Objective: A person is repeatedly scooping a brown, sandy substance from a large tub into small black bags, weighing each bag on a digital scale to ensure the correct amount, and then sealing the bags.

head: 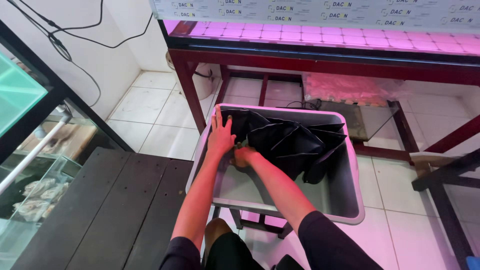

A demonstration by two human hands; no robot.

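A grey plastic tub (345,200) stands on a low stand in front of me. Inside it lies a stack of black folded sheets (295,142), fanned out like stiff pleats against the far wall. My left hand (220,135) lies flat on the left end of the black stack, fingers spread and pointing away from me. My right hand (243,156) is curled lower down at the near edge of the stack, gripping its bottom fold.
A dark wooden bench (100,205) sits to the left of the tub. Glass aquariums (35,165) line the far left. A red metal frame (320,62) carries a rack lit pink above. A glass tank (370,120) rests on the tiled floor behind the tub.
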